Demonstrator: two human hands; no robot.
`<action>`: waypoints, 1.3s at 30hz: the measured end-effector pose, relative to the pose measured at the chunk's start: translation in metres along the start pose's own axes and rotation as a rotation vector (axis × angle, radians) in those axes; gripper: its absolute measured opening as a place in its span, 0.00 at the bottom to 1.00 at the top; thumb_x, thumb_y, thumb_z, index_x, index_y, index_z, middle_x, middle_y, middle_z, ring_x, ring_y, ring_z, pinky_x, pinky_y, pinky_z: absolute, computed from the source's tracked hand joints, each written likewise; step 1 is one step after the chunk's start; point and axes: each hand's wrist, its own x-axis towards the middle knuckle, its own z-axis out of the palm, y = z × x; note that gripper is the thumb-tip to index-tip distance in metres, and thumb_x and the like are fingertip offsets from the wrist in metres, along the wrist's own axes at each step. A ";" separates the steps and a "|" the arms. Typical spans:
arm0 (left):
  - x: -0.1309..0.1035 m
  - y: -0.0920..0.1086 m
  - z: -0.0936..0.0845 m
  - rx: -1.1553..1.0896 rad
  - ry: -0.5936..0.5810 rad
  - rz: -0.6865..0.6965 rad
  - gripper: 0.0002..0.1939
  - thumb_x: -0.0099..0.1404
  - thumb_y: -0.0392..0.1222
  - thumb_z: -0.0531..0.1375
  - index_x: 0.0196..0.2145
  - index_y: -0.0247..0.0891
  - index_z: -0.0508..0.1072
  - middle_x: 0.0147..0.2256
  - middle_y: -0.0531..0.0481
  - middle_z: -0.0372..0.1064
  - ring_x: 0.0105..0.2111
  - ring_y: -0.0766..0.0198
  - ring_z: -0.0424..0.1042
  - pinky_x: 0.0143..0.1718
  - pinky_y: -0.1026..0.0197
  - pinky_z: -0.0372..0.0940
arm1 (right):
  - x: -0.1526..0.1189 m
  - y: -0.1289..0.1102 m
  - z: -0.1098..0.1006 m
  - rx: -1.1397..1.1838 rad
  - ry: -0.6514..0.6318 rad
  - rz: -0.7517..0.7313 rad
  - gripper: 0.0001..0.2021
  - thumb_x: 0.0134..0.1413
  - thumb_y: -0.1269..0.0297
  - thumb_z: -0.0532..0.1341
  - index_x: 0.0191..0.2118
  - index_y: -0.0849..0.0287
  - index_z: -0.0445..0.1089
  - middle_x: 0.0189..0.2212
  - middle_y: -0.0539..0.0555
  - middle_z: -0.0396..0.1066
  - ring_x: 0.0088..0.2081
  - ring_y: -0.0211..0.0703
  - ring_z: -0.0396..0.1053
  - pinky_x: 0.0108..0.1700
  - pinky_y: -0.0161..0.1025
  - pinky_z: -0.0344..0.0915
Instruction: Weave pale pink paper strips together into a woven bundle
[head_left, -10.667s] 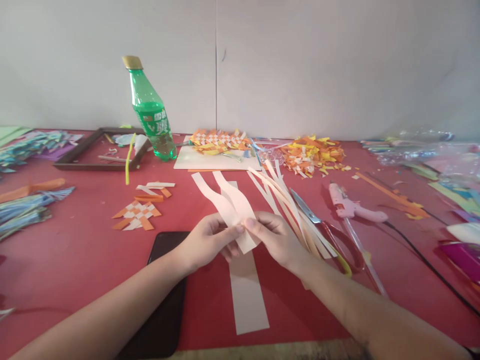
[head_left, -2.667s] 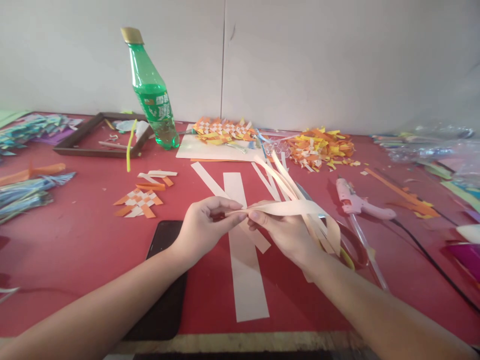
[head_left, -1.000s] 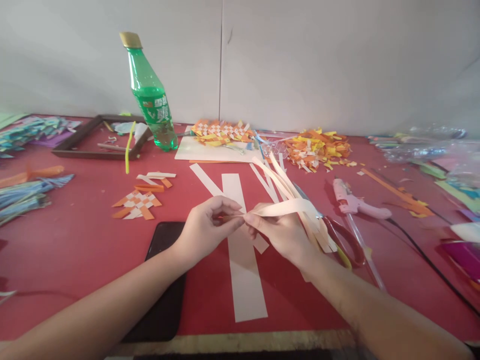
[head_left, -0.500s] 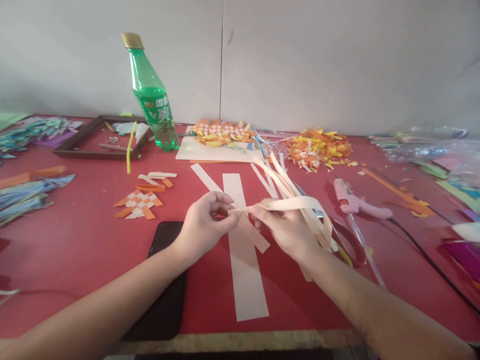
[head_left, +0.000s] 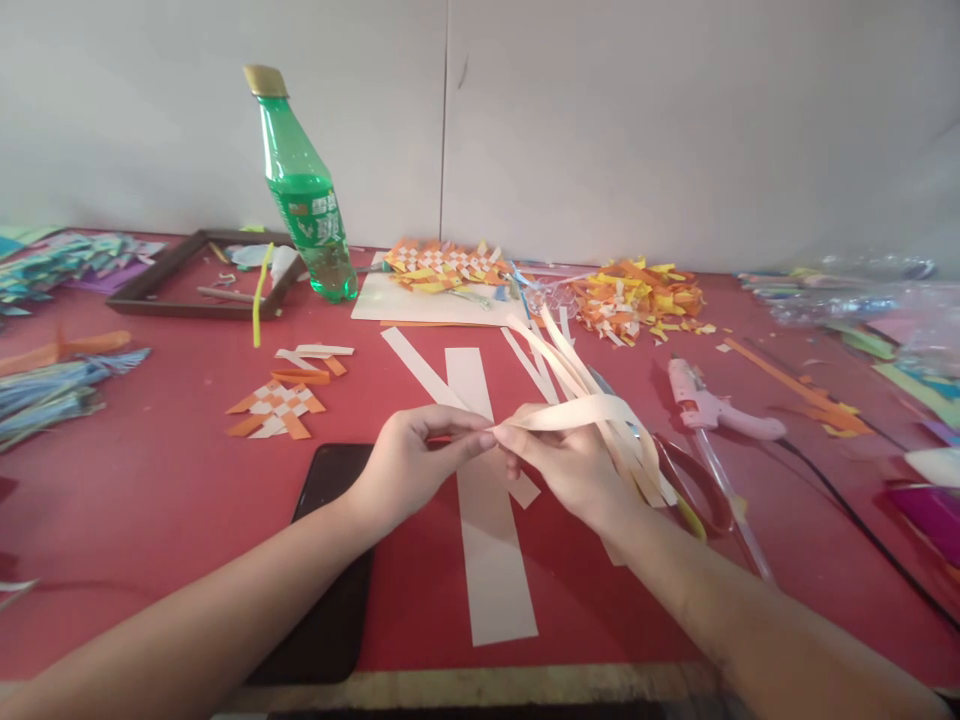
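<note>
My left hand (head_left: pixel 420 465) pinches one end of a cream paper strip (head_left: pixel 574 412) between thumb and forefinger. Close beside it, my right hand (head_left: pixel 566 455) grips the same strip, which loops back over the knuckles. Beneath both hands lies a wide white paper strip (head_left: pixel 499 560) on the red table, crossed by a narrower white strip (head_left: pixel 416 365). More cream strips (head_left: pixel 566 370) fan out behind my right hand, which partly hides them. Scissors with a red and yellow handle (head_left: pixel 701 490) lie just right of that hand, mostly covered.
A black phone (head_left: pixel 330 600) lies under my left forearm. A green bottle (head_left: pixel 307 210) stands beside a brown frame (head_left: pixel 195 310). To the right rests a pink glue gun (head_left: pixel 697 405) with its cord. Woven orange-and-white paper (head_left: pixel 277 408) and a pile of orange scraps (head_left: pixel 637 300) lie farther back.
My left hand has moved right and slightly down, its fingertips now meeting those of my right hand on the strip. The strip's loop over my right hand has shortened.
</note>
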 end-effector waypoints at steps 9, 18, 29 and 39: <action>0.000 0.003 -0.002 -0.051 0.032 -0.030 0.08 0.60 0.46 0.66 0.34 0.39 0.80 0.36 0.49 0.81 0.39 0.59 0.78 0.42 0.61 0.70 | 0.002 0.005 -0.002 0.097 -0.026 0.024 0.11 0.59 0.59 0.63 0.29 0.57 0.74 0.22 0.49 0.69 0.25 0.38 0.69 0.30 0.38 0.68; 0.002 -0.001 -0.002 -0.132 0.072 -0.075 0.09 0.57 0.46 0.69 0.32 0.37 0.79 0.33 0.49 0.79 0.34 0.64 0.76 0.37 0.64 0.68 | 0.005 0.008 -0.003 0.273 0.168 0.096 0.08 0.51 0.60 0.69 0.26 0.58 0.75 0.18 0.47 0.70 0.20 0.36 0.67 0.25 0.37 0.66; 0.002 -0.003 -0.003 -0.185 0.094 -0.094 0.10 0.56 0.44 0.70 0.32 0.36 0.77 0.34 0.50 0.78 0.34 0.67 0.74 0.38 0.66 0.66 | 0.005 0.010 -0.005 0.205 0.168 0.039 0.08 0.54 0.61 0.67 0.28 0.58 0.76 0.21 0.48 0.72 0.21 0.35 0.69 0.27 0.36 0.66; 0.006 -0.006 -0.005 -0.123 0.049 -0.106 0.12 0.58 0.46 0.68 0.38 0.37 0.77 0.37 0.49 0.78 0.38 0.64 0.75 0.42 0.64 0.67 | 0.004 0.005 -0.005 0.057 0.135 0.013 0.08 0.57 0.61 0.65 0.30 0.58 0.76 0.21 0.49 0.72 0.24 0.37 0.71 0.31 0.37 0.69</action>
